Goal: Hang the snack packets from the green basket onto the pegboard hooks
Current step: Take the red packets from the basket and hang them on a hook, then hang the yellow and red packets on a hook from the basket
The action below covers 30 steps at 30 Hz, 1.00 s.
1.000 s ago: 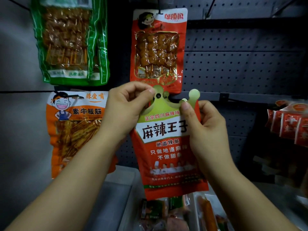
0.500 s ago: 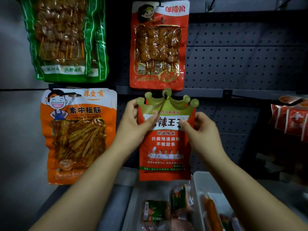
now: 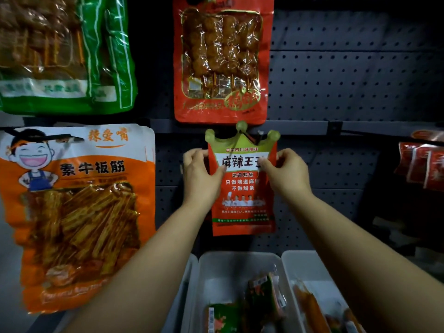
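My left hand (image 3: 200, 175) and right hand (image 3: 287, 173) each grip the red snack packet (image 3: 242, 188) at the frame's centre — left thumb across its 9 o'clock edge, right fingers pinching its 3 o'clock edge. The packet hangs upright against the pegboard (image 3: 348, 80), its green crown-shaped top threaded on a hook (image 3: 258, 138).

Neighbouring items, by clock direction from the held packet:
- 12 o'clock: a red skewer packet (image 3: 222, 58), its lower edge just above the crown.
- 9 o'clock: an orange packet (image 3: 77, 212) with a cartoon figure.
- 10 o'clock: a green packet (image 3: 64, 54).
- 3 o'clock: red packets (image 3: 420, 162), partly cut off by the frame edge.
- 6 o'clock: a pale bin (image 3: 230, 267) holding further packets — a second bin (image 3: 305, 265) touches its right side.
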Motion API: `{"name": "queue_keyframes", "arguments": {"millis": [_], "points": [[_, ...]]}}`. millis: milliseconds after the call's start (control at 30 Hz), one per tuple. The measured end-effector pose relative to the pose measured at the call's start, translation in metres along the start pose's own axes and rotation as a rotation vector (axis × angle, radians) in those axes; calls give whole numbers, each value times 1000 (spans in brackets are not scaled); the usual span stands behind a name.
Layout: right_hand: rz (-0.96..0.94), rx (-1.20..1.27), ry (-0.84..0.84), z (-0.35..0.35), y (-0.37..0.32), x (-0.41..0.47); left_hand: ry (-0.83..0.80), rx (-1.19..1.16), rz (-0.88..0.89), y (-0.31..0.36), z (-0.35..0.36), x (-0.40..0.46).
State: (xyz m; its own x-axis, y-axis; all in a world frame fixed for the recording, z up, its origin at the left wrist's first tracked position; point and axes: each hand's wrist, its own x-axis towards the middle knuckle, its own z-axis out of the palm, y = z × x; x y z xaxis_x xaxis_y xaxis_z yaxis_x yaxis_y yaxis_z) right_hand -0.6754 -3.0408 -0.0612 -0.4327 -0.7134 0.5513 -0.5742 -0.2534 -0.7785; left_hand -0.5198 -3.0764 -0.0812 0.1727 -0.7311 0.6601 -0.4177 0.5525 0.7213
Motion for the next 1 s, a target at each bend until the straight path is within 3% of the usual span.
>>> {"name": "queue_keyframes", "arguments": {"millis": [200,333,500,600,833,1000], "points": [[98,153,-82,15,25,-7,-65,-196,-109,-19,8,0],[47,214,-70,20,37,-22,-55,-269,-103,-27,10,-8],[72,192,-98,12,50,-41,58,-134,-32,-32,7,-41],[85,156,-82,-10,65,-67,72,-177,-8,-20,5,-71],[74,205,-223,-142,120,-157,-353,-456,-75,42,26,-205],[235,144,-182,-284,190,-241,-671,-519,-158,90,83,-335]]}}
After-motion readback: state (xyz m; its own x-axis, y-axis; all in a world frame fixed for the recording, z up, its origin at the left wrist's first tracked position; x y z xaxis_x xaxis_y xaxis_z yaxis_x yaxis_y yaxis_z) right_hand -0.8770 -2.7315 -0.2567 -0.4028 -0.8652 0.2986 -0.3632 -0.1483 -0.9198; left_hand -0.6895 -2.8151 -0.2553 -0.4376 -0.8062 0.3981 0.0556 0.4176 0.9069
